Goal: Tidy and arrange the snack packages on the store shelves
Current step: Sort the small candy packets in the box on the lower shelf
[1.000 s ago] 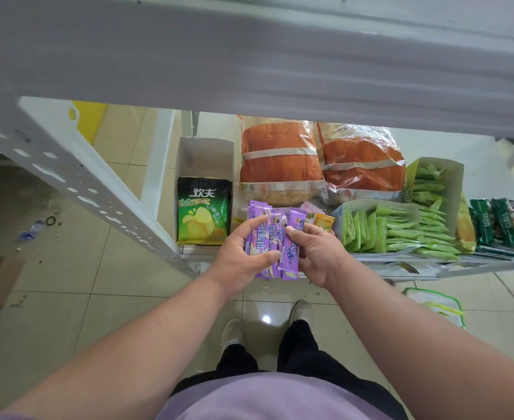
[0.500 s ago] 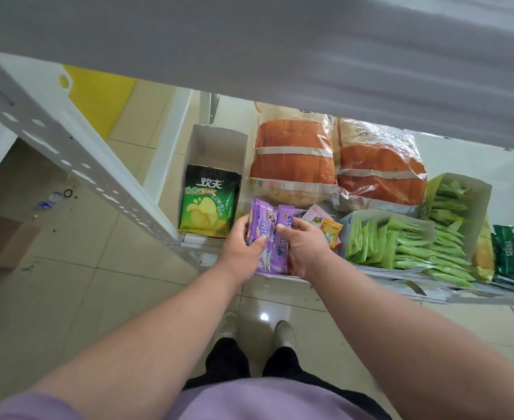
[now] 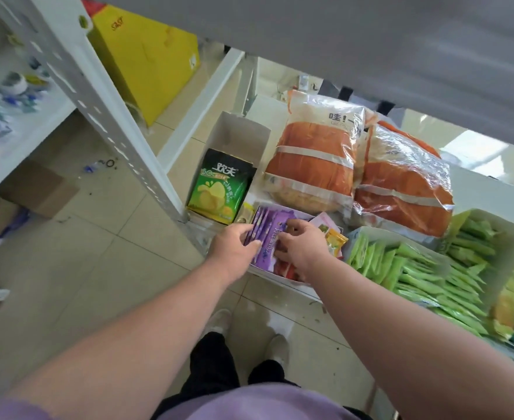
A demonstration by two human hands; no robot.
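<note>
A stack of purple snack packets (image 3: 267,234) stands in a low white tray (image 3: 275,275) at the front of the shelf. My left hand (image 3: 233,247) grips the stack's left side, thumb on its front. My right hand (image 3: 302,245) curls over the packets from the right, fingers on their faces. Red packets (image 3: 286,269) show in the tray under my right wrist. Pink and orange packets (image 3: 330,234) lie just right of the stack.
A green chip bag (image 3: 222,189) stands in an open white box at the left. Two big orange bags (image 3: 313,165) lie behind. Boxes of green packets (image 3: 407,268) fill the right. A white perforated upright (image 3: 104,116) and the shelf above frame the space.
Both hands have lowered the purple packets from above the shelf edge into the front tray. The camera has tilted and swung left, showing more floor and a yellow box.
</note>
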